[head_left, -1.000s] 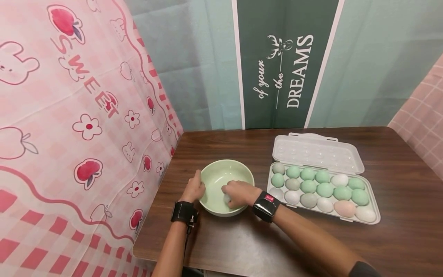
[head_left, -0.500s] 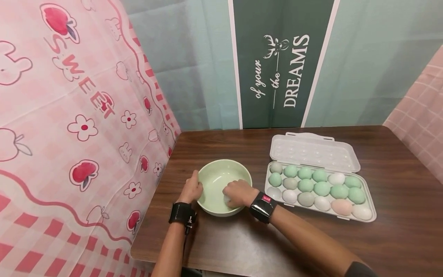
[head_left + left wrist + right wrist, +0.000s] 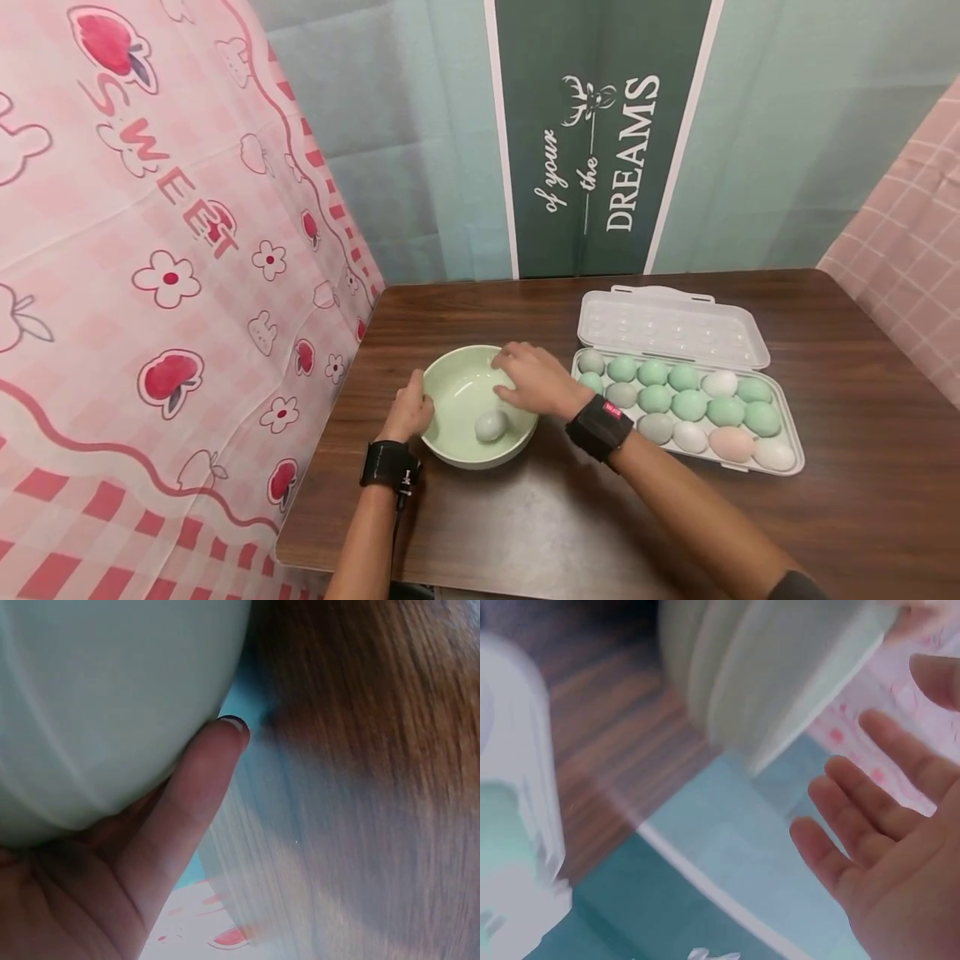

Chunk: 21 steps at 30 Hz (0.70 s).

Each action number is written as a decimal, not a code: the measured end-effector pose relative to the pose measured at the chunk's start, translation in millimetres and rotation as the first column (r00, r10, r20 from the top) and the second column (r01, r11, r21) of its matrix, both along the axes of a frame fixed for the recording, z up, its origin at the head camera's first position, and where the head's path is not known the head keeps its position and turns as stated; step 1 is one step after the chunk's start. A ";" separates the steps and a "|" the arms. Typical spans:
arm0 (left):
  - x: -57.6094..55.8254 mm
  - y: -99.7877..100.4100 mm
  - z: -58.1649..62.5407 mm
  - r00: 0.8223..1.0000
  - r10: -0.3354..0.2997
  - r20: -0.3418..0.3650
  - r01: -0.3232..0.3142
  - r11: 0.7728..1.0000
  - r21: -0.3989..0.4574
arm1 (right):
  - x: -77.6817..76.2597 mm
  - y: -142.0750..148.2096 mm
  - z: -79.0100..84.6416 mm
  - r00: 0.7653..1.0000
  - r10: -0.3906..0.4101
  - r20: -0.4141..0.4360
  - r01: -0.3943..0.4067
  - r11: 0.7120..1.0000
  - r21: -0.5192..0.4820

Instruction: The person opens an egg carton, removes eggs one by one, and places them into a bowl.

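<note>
A pale green bowl [image 3: 450, 417] stands on the table, and a pale whitish egg [image 3: 492, 426] lies in it near its front right. My left hand [image 3: 408, 410] grips the bowl's left rim; in the left wrist view its thumb [image 3: 206, 769] lies along the bowl's outer wall. Over the bowl's right side is my right hand [image 3: 542, 382], which holds nothing. Its fingers are spread apart and loosely bent in the right wrist view, beside the bowl [image 3: 780, 682].
To the right stands an egg carton [image 3: 791, 458], its clear lid [image 3: 675, 327] folded back, with green, white, grey and pinkish eggs inside. My right forearm passes in front of its left end. Patterned cloths [image 3: 172, 383] hang along the left and back of the wooden table [image 3: 480, 533].
My right hand has let go of the egg in the bowl and moved up and right, fingers opening. The left hand keeps its grip on the rim. The head view has shifted slightly.
</note>
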<state>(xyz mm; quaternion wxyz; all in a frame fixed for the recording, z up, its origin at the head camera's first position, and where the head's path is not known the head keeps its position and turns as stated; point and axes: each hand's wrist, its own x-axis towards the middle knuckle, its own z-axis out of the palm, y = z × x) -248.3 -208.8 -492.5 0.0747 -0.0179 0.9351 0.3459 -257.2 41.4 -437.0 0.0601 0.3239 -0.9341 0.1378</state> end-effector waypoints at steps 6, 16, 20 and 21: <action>-0.1 -0.2 0.1 1.000 0.005 0.012 -0.005 1.000 0.008 | -12.6 34.2 5.8 0.994 -0.105 0.025 0.106 0.993 -0.043; 0.8 0.8 1.7 0.999 0.028 0.021 -0.028 1.000 0.006 | -18.0 86.9 -13.1 0.971 -0.227 0.081 0.220 0.972 0.087; 0.7 1.3 2.4 0.999 0.024 0.032 -0.024 1.000 0.008 | -15.8 94.2 -19.3 0.967 -0.250 0.045 0.243 0.962 0.126; 0.6 1.5 2.4 0.999 0.024 0.035 -0.024 1.000 0.009 | -15.4 95.0 -20.3 0.967 -0.252 0.043 0.245 0.961 0.126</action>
